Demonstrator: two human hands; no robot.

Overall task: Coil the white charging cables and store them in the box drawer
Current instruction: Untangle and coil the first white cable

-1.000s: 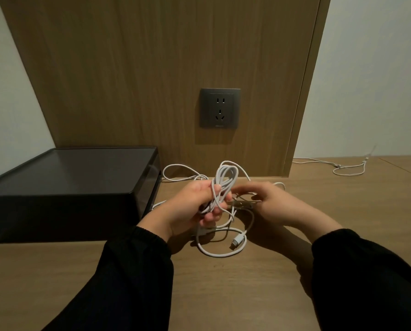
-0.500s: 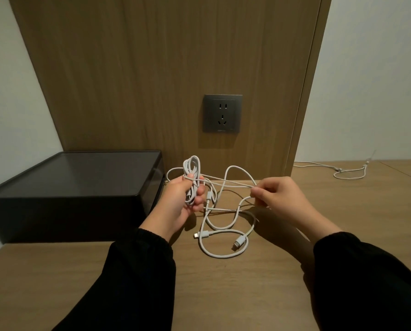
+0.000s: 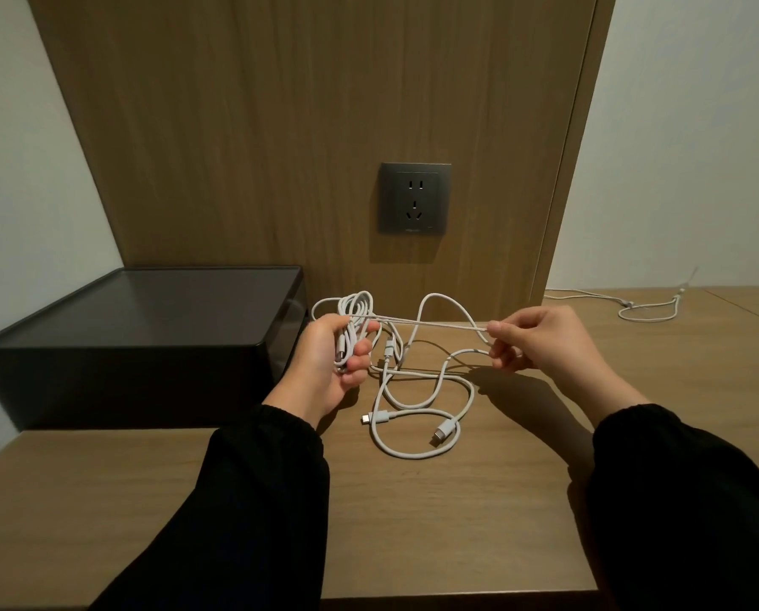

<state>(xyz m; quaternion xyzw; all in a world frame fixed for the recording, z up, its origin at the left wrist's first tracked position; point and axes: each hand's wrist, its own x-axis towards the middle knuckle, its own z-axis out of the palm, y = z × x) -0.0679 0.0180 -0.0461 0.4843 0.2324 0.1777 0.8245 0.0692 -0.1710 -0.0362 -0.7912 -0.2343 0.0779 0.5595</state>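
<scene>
My left hand [image 3: 331,359] grips a small bundle of coiled white cable [image 3: 356,317] just right of the black box. A taut strand [image 3: 430,323] runs from that bundle to my right hand [image 3: 540,341], which pinches it between thumb and fingers. Loose loops of white cable [image 3: 417,407] with two plugs lie on the wooden table [image 3: 413,522] between and below my hands. The black box [image 3: 139,341] stands at the left against the wall; its drawer looks closed.
Another white cable [image 3: 646,308] lies at the back right of the table. A dark wall socket [image 3: 415,198] sits on the wooden panel behind. The table's front edge runs near the bottom of the view.
My hands have drawn apart, the left toward the box and the right rightward, pulling a strand tight between them. More loose cable now lies spread on the table.
</scene>
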